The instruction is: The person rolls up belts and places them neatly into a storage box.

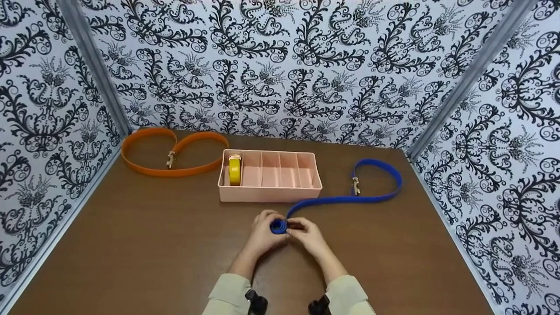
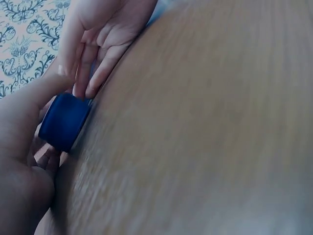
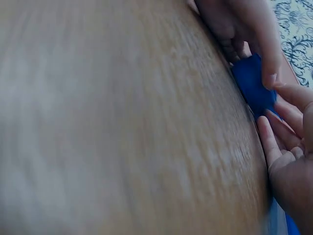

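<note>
A blue leash (image 1: 337,200) with a metal snap hook (image 1: 356,186) has one end wound into a small coil (image 2: 66,122), standing on its edge on the table. My left hand (image 1: 264,236) holds this coil from the left, thumb and fingers curled round it. From the right, my right hand (image 1: 311,238) pinches at the coil's side, where the strap runs into it. The two hands' fingertips come close together there. Beyond the hands, the strap curves right and ends in a loop lying on the table.
A pink divided box (image 1: 270,194) stands just beyond the hands. Its leftmost compartments hold a yellow rolled leash (image 1: 235,171) with a metal clip on top. An orange leash (image 1: 175,173) lies looped at the back left. Patterned walls enclose the brown table (image 1: 153,253).
</note>
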### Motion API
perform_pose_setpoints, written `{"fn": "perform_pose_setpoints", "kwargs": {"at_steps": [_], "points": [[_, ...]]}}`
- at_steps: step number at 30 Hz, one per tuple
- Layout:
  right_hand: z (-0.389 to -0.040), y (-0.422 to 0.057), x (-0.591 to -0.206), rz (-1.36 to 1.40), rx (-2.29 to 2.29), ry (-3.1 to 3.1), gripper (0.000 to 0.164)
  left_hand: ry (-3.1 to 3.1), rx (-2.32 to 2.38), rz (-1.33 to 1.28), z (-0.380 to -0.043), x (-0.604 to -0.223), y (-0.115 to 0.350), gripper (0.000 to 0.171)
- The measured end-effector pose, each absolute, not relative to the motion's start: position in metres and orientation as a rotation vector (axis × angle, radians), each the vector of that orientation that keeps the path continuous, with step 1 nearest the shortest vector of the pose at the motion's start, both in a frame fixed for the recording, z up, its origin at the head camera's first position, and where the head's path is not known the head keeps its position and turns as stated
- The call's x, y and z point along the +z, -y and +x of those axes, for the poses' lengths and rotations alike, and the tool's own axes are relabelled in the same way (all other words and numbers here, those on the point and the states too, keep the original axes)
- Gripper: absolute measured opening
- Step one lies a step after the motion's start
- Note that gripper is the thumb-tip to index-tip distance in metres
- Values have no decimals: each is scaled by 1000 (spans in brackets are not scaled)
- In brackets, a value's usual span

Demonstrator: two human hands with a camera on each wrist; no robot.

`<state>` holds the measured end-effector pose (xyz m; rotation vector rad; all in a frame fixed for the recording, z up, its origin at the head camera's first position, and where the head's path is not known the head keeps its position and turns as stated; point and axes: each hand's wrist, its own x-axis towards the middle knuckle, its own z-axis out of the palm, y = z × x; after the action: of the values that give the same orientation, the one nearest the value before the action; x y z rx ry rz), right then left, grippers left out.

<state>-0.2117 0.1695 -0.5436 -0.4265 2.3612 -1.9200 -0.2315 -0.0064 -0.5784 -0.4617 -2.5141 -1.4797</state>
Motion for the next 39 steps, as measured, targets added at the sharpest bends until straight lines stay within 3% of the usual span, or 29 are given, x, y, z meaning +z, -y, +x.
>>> {"fn": "perform_pose_setpoints", "kwargs": {"at_steps": [7,19,28,39], "points": [[-206,-172,-545,-444,-1876,-2424,25,2459,-1506,-465,-226,-584,12,40],[-209,-168,-536,-601,-1758,-2476,41,2478,-1609,-523,-234,-577,13,43],[-212,-162,-542,-598,-1731,-2580,28,2571,-1726,-660,-238,-569,24,48],[-233,-159,-572,-394,-1741,-2691,22,2538,-1816,-392,-238,-572,22,51]]}}
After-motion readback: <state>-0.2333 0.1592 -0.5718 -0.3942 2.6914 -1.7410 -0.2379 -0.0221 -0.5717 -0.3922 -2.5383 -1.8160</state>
